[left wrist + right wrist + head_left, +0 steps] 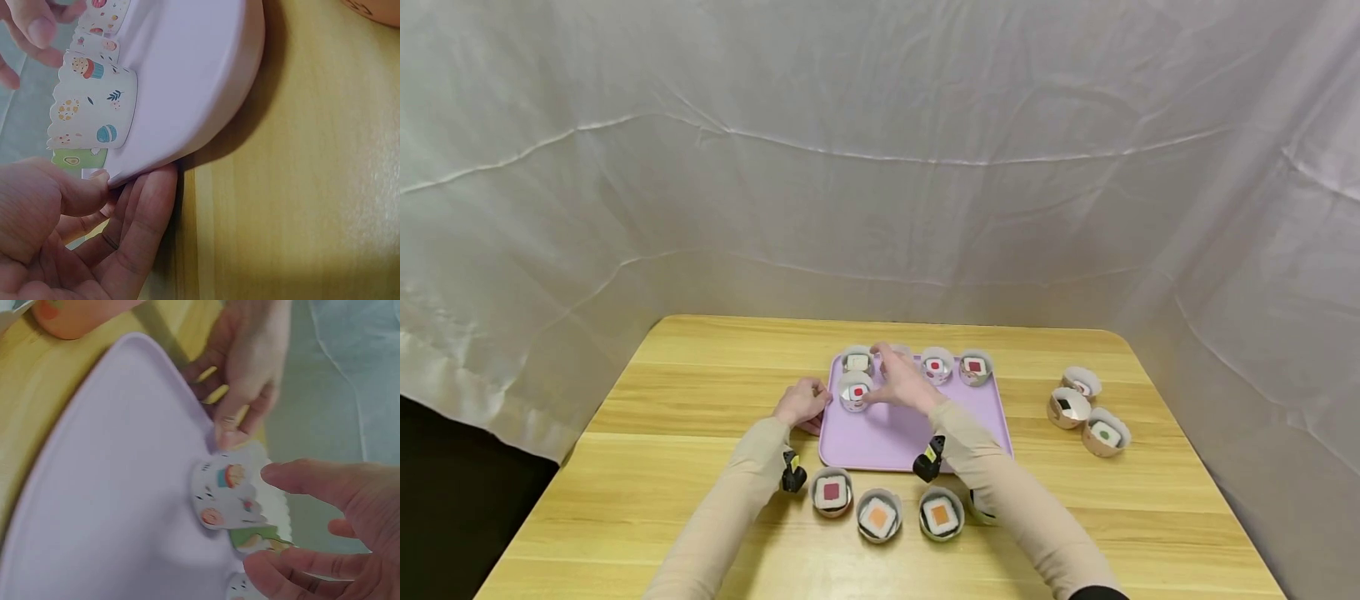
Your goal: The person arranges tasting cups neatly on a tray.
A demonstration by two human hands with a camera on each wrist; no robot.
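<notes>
A purple tray [880,437] lies on the table with paper cups along its far edge. My left hand [802,404] pinches the tray's left rim; in the left wrist view the thumb [87,195] is on top and the fingers underneath. Just inside that rim stands a white patterned paper cup [228,490] holding a sushi-like piece with a red centre [858,392]. My right hand [904,382] is beside this cup, thumb and fingers spread around its near side. A green patterned cup [259,537] stands right behind it.
Along the tray's far side are a cup with a red-centred piece [936,367] and one with a dark red centre [975,367]. Several cups, including an orange-centred one [942,514], line the near side. Three more cups [1069,407] cluster on the right of the wooden table [700,400].
</notes>
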